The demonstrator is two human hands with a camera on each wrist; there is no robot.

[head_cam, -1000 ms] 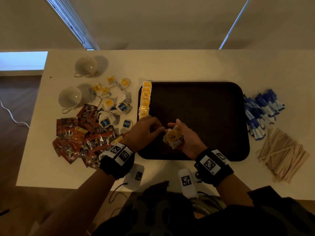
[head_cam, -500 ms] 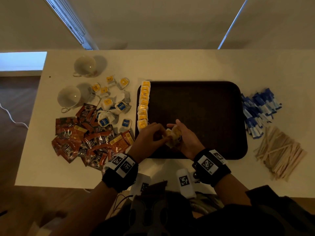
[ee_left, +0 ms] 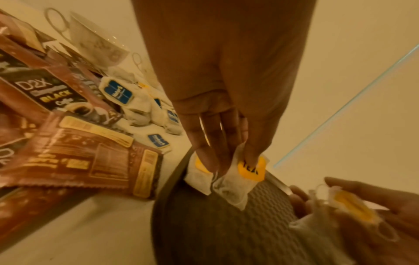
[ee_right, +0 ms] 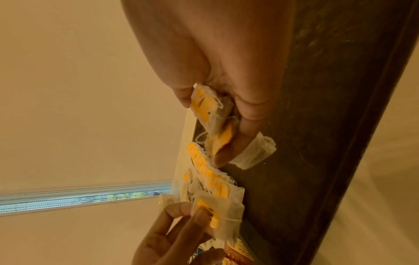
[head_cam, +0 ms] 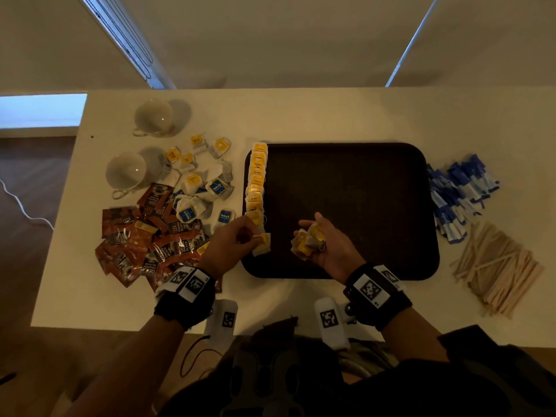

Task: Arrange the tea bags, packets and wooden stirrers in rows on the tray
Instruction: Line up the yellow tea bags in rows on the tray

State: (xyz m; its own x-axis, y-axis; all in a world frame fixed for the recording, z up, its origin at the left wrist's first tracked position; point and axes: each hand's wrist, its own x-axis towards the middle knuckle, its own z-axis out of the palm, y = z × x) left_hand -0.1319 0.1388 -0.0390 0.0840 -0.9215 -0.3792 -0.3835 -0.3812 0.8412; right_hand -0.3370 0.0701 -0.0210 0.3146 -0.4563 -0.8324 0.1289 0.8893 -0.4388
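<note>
A dark tray (head_cam: 355,206) lies on the white table. Along its left edge runs a row of yellow-tagged tea bags (head_cam: 257,182). My left hand (head_cam: 231,245) pinches one yellow-tagged tea bag (head_cam: 262,244) just above the tray at the near end of that row; the left wrist view shows the same tea bag (ee_left: 235,179) between thumb and fingers. My right hand (head_cam: 328,245) hovers over the tray's near middle, curled round a small bunch of yellow-tagged tea bags (head_cam: 307,240), with the bunch (ee_right: 211,114) also in the right wrist view.
Left of the tray lie loose tea bags with yellow and blue tags (head_cam: 204,188), a heap of brown coffee packets (head_cam: 144,239) and two white cups (head_cam: 126,173). To the tray's right are blue packets (head_cam: 460,194) and wooden stirrers (head_cam: 496,266).
My left hand has drawn one tea bag away from the bunch in the right hand and carried it left to the near end of the row. The right hand has stayed roughly in place.
</note>
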